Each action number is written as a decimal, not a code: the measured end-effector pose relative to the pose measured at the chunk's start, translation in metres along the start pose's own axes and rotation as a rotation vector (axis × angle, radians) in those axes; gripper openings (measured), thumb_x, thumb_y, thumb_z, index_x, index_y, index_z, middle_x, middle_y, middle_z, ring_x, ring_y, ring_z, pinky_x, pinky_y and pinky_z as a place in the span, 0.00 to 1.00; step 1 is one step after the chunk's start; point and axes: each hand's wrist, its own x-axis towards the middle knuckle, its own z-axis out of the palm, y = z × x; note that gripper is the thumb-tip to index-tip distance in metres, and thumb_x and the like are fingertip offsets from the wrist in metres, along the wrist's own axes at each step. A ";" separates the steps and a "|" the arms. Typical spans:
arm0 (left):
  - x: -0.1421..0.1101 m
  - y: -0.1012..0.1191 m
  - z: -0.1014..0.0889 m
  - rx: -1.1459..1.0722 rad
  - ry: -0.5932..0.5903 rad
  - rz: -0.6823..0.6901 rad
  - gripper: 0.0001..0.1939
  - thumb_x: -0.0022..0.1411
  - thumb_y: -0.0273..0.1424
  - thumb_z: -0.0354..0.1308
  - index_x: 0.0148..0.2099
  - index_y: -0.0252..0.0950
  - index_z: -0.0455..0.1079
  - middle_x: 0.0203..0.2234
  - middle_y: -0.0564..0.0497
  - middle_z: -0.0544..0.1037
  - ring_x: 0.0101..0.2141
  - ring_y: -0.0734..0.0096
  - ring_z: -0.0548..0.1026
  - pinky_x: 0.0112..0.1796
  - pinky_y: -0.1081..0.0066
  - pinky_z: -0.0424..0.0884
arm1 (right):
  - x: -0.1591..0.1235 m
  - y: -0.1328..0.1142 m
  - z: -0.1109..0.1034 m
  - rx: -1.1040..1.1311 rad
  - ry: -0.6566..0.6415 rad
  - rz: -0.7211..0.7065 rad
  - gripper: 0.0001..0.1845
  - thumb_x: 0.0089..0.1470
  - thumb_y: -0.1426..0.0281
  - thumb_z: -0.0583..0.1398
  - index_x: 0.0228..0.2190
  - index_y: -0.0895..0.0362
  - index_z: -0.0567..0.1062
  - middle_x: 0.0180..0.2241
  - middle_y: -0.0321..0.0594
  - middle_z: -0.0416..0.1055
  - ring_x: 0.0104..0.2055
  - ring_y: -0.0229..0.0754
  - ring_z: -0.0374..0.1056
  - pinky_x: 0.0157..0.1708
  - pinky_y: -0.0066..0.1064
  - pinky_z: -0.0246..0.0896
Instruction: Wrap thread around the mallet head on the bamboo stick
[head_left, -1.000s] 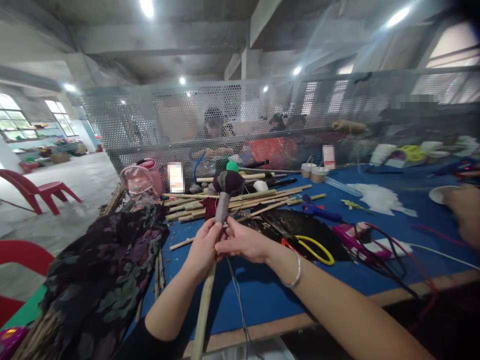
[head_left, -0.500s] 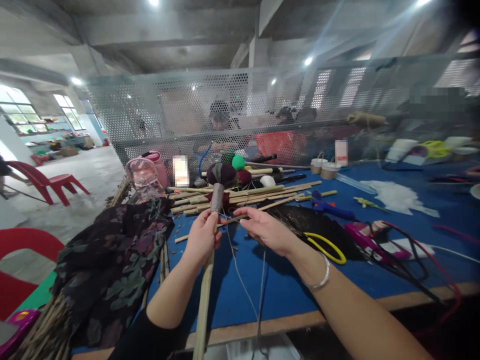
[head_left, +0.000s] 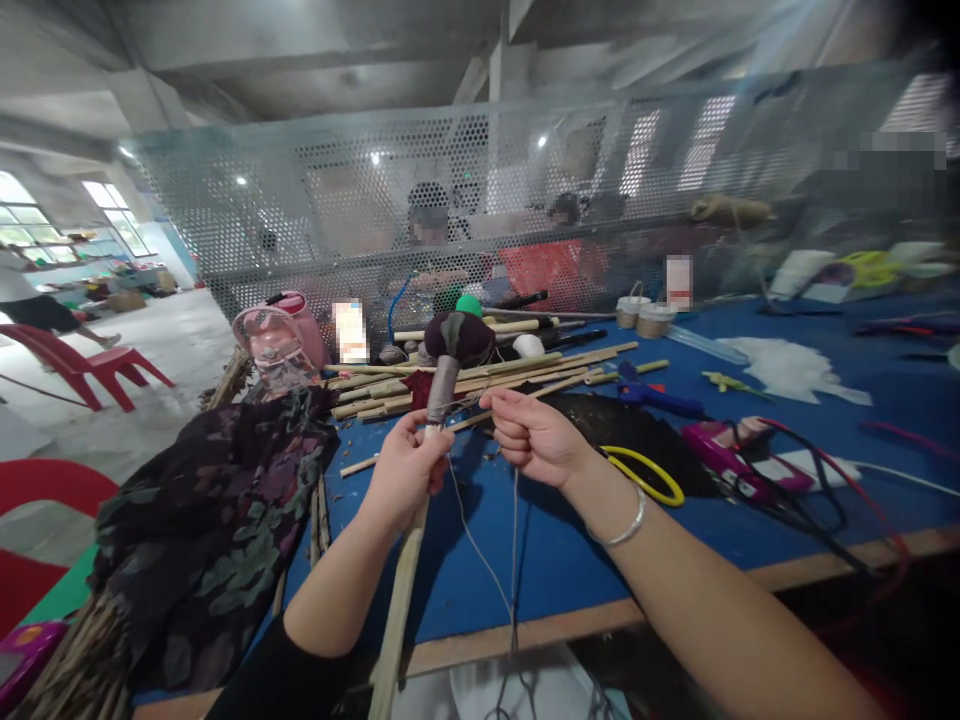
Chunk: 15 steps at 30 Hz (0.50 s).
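My left hand [head_left: 409, 465] is closed round a pale wooden stick [head_left: 397, 610] just below its upper end. That end carries a grey-wrapped neck [head_left: 444, 385] under a dark, rounded fabric head [head_left: 461, 340], tilted a little to the right. To the right of it, my right hand [head_left: 536, 438] is closed, thumb and forefinger pinched on a thin grey string [head_left: 515, 540] near the neck. Another length of the string hangs from the neck, and both run down past the table's front edge. How the string is wound on the neck is too small to tell.
Bamboo sticks [head_left: 525, 372] lie across the blue table [head_left: 450, 590]. Dark patterned cloth [head_left: 217, 540] covers its left side. To the right are yellow-handled scissors [head_left: 645, 478], a blue glue gun [head_left: 660, 395] and a purple tool [head_left: 724, 465] with cords. A perforated screen [head_left: 337, 220] stands behind.
My right hand's fingers have curled from spread out into a pinch on the string. The stick's wrapped head now leans slightly more to the right. The whole view has shifted a little.
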 end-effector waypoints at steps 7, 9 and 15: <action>0.002 0.006 -0.003 -0.072 0.072 0.020 0.15 0.46 0.31 0.60 0.32 0.37 0.56 0.14 0.62 0.61 0.12 0.85 0.55 0.12 0.82 0.50 | 0.004 0.009 0.000 -0.097 0.028 0.028 0.11 0.46 0.65 0.61 0.30 0.58 0.67 0.11 0.21 0.42 0.13 0.26 0.32 0.11 0.19 0.26; 0.001 0.009 -0.002 -0.086 0.074 0.011 0.14 0.46 0.30 0.60 0.30 0.37 0.55 0.15 0.62 0.61 0.12 0.85 0.55 0.11 0.82 0.50 | 0.005 0.011 -0.001 -0.123 0.044 0.027 0.12 0.45 0.64 0.62 0.30 0.58 0.67 0.11 0.21 0.42 0.13 0.26 0.33 0.11 0.19 0.26; -0.001 0.009 0.001 -0.187 -0.005 -0.003 0.14 0.47 0.32 0.60 0.29 0.36 0.56 0.19 0.59 0.65 0.12 0.88 0.55 0.11 0.83 0.49 | 0.014 0.017 -0.005 -0.274 0.167 -0.017 0.14 0.42 0.61 0.63 0.28 0.58 0.69 0.11 0.23 0.47 0.13 0.27 0.36 0.11 0.22 0.27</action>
